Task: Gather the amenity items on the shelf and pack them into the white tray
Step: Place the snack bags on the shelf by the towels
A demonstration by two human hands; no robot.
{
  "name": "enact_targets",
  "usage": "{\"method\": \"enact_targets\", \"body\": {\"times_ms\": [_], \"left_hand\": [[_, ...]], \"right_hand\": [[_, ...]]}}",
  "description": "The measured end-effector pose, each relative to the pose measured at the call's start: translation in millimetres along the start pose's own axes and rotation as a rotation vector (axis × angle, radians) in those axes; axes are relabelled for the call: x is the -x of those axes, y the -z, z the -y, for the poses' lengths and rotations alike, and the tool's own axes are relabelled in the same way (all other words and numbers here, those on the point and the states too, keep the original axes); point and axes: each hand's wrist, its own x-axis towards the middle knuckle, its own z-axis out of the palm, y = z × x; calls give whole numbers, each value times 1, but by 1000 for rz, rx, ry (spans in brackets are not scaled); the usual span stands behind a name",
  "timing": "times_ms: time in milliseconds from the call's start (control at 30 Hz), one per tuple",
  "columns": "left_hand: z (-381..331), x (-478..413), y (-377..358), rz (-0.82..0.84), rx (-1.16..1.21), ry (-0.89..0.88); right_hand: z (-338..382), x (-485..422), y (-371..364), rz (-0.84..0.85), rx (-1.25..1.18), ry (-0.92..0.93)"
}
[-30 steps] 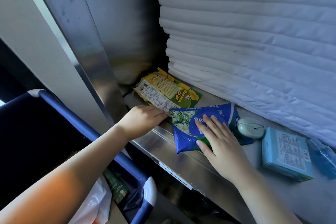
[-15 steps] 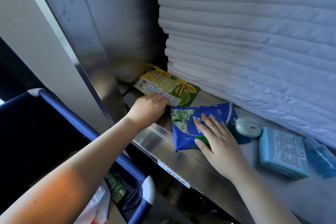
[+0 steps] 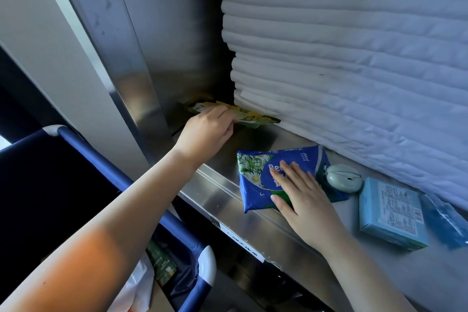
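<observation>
Nearest, in front of the stack of folded white linen [image 3: 354, 58], the right hand [image 3: 304, 200] lies flat, fingers straight, on the blue soft pack [image 3: 255, 175] at the shelf's [image 3: 222, 192] front edge; it looks squashy and slick, best gripped across its width. Farther in, at the stack's lower left corner, the left hand [image 3: 207, 132] pinches the yellow snack packet [image 3: 253, 117] by its near edge: light, crinkly, easily crushed.
</observation>
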Motion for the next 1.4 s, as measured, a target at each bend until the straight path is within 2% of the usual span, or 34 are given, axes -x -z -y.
{"method": "enact_targets", "body": {"times_ms": [133,200,300,433,633,933,1200,1400], "left_hand": [[-11,-2,5,-12,43,-33],[-18,-3,7,-20,76,-37],[-25,-5,12,-56,105,-67],[-30,-3,16,-72,64,-208],[-38,2,17,-51,13,-312],[-41,-1,20,-154,-46,-413],[-44,-12,34,-240,-75,-445],[-58,-14,38,-271,-62,-452]], "right_hand": [[2,-1,1,17,-22,-16],[8,-4,6,-27,-171,-65],[18,-11,18,-229,-402,-106],[23,-29,34,-548,-371,-79],[24,-46,44,-756,-384,28],[28,-66,85,-859,-398,108],[36,-69,132,-909,-261,199],[44,-55,161,-903,-154,197]]}}
